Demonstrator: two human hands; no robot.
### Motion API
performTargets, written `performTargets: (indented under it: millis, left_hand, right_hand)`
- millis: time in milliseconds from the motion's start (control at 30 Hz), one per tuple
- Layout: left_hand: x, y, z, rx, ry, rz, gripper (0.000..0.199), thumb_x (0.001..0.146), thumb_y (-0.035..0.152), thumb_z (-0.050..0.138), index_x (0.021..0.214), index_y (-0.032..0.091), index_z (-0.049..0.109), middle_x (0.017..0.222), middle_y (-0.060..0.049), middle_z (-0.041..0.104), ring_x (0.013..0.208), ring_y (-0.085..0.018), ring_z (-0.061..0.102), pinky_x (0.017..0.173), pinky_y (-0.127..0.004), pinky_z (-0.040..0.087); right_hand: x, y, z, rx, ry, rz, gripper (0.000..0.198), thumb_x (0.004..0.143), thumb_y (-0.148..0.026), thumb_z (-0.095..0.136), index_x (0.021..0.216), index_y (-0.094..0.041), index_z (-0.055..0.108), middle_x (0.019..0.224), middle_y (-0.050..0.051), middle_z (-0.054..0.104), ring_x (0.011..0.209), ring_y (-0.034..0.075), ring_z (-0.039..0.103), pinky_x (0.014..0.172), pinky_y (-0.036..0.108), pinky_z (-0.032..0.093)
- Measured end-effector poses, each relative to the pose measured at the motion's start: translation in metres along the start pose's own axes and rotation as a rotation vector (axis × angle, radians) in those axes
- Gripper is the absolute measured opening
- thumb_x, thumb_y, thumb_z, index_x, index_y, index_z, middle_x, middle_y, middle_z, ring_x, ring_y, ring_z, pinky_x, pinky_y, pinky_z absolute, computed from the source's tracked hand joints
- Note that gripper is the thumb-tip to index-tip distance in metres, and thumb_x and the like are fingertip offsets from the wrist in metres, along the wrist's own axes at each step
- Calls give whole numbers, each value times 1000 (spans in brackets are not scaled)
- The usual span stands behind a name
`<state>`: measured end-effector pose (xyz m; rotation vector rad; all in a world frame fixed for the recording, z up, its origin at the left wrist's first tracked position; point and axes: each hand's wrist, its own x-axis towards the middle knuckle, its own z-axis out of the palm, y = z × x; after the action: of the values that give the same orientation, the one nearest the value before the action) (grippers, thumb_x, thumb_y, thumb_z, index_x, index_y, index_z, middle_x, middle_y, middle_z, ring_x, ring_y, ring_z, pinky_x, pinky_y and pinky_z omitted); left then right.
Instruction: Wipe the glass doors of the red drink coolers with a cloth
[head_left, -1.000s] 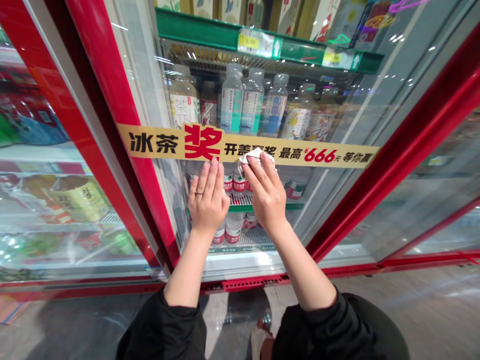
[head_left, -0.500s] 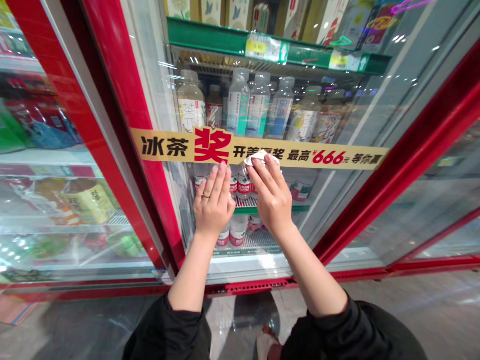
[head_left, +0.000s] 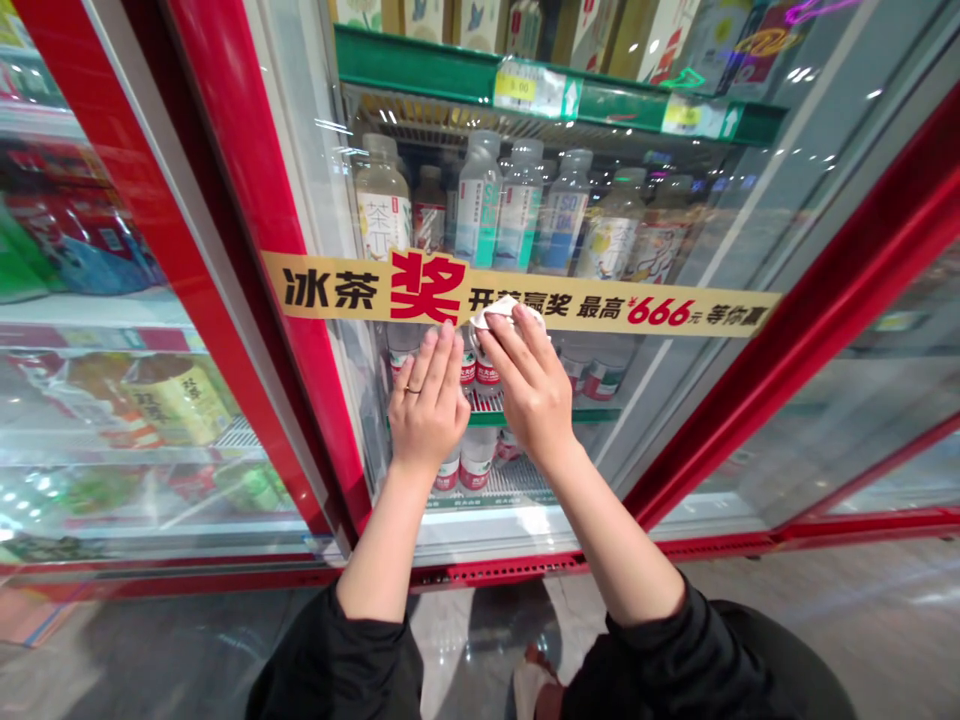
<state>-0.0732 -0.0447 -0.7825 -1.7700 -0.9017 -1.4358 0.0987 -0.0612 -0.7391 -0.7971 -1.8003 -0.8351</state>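
My right hand [head_left: 534, 390] presses a crumpled white wipe [head_left: 501, 308] under its fingertips; whether the wipe is cloth or paper I cannot tell. The wipe overlaps the lower edge of a yellow lettered sticker strip [head_left: 330, 288] on the glass door [head_left: 645, 380] of a drinks fridge. Beside it, my left hand [head_left: 429, 400] lies flat on the glass with fingers stretched out, a ring on one finger. Its fingertips reach the strip just below the large red character, and it holds nothing.
Behind the glass stand several bottles [head_left: 478, 195] under a green shelf edge [head_left: 427, 65] with price tags. Red frames [head_left: 247, 150] border the door on both sides. Another stocked fridge section [head_left: 150, 310] is at left. My foot [head_left: 534, 680] is on the grey floor [head_left: 480, 640].
My right hand has slid slightly left along the strip with the wipe, closer to my left hand. My left hand has stayed in nearly the same place.
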Motion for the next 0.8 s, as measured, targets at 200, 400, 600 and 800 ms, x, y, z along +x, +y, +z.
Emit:
performTargets:
  millis: [200, 400, 600, 800]
  left_hand:
    - [-8, -5, -2, 57, -13, 12, 83, 103, 9, 49, 179, 20, 17, 173, -8, 46, 164, -20, 44, 142, -34, 20]
    - [-14, -6, -2, 60, 50, -12, 78, 105, 10, 46, 179, 18, 21, 174, -7, 46, 169, -17, 33, 142, -32, 19]
    - [-15, -8, -6, 72, 53, -109, 76, 108, 15, 46, 179, 19, 20, 177, -10, 40, 169, -22, 33, 142, -39, 23]
    - [-18, -15, -8, 65, 42, -189, 72, 110, 18, 43, 179, 19, 23, 178, -10, 40, 170, -24, 31, 143, -40, 19]
  right_hand:
    - [-8, 8, -4, -43, 84, 87, 74, 111, -4, 44, 175, -39, 31, 166, 2, 63, 166, 27, 44, 137, 60, 45]
    - [-13, -1, 2, -29, -17, 21, 63, 114, -10, 45, 172, -35, 41, 162, 3, 67, 163, 26, 48, 136, 57, 47]
    - [20, 5, -7, -31, -103, -34, 56, 115, -14, 44, 166, -34, 51, 164, 0, 65, 165, 25, 46, 137, 55, 46]
    - [-10, -8, 6, -32, 31, 62, 64, 114, -11, 45, 173, -36, 39, 162, 3, 67, 164, 28, 46, 136, 60, 46]
